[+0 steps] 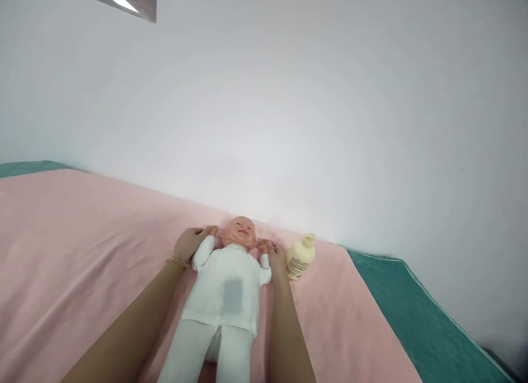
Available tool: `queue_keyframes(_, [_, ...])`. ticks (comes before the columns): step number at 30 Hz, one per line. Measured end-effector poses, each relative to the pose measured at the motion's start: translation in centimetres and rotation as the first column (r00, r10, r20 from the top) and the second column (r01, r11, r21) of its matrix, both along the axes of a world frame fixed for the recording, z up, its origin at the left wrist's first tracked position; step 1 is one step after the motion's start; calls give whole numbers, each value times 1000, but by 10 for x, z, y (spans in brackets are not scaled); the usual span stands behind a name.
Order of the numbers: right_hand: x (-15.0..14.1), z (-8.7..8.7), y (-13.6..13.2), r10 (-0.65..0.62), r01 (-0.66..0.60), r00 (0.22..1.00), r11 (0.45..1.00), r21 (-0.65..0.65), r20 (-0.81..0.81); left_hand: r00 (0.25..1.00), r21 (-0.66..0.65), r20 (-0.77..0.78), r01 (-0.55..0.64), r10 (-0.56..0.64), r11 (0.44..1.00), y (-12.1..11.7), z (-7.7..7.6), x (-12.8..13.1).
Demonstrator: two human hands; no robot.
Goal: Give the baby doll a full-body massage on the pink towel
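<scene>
A baby doll (223, 281) in a white top and white trousers lies on its back, its head toward the wall. A grey rectangular patch marks the front of its top. My left hand (190, 243), with a gold bracelet at the wrist, has its fingers closed on the doll's raised hand on the left. On the other side, my right hand (277, 255) pinches the doll's other hand beside its head. Close to the right of my right hand stands a pale yellow pump bottle (301, 256) with printed text.
A pink sheet (103, 251) covers the surface under the doll. Green cloth (396, 295) shows at its right and far left edges. Behind rises a plain white wall (289, 97). A grey object with a bright strip (124, 1) hangs at the top left.
</scene>
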State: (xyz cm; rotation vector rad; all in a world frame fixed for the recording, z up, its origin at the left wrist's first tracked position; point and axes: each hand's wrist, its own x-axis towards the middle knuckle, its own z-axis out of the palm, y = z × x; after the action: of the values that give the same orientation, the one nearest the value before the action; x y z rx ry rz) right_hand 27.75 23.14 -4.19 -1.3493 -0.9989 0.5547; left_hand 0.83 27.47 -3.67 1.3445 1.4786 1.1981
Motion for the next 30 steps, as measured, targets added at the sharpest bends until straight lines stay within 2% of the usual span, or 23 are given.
queue_keyframes(4, [-1,2,-5,26,-27,999,998,50,22,1000,45,-5,19,-18,999,-6,4,3])
queue_keyframes(7, [-5,7,-17,-4,-2,999,993,119,50,999,118,34,18,-22,993,-13,10,5])
queue_keyframes(10, [-13,12,-35,-60,45,996,981,191,72,996,191,82,-44,29,981,-24,17,6])
queue_keyframes(12, [-21,15,-48,-87,66,993,971,230,82,988,220,106,-131,110,967,-35,20,6])
queue_keyframes(14, [-29,16,-61,-105,79,991,962,260,87,962,281,132,-266,237,922,-48,22,6])
queue_keyframes(16, [-35,17,-76,-127,98,988,954,282,85,922,371,162,-387,352,844,-66,23,6])
queue_keyframes(18, [-40,18,-93,-150,121,985,948,293,79,893,444,179,-448,413,776,-86,24,4])
queue_keyframes(20, [-43,18,-112,-171,142,982,947,289,76,884,465,174,-462,433,755,-107,23,1])
queue_keyframes(24, [-49,12,-158,-170,152,983,966,207,73,871,403,171,-488,460,774,-148,18,-11])
queue_keyframes(27, [-52,-5,-196,-72,65,995,994,90,75,880,289,143,-475,453,831,-177,8,-25])
queue_keyframes(30, [-54,-26,-225,-28,24,988,999,32,152,916,171,-30,-390,401,905,-201,-2,-41])
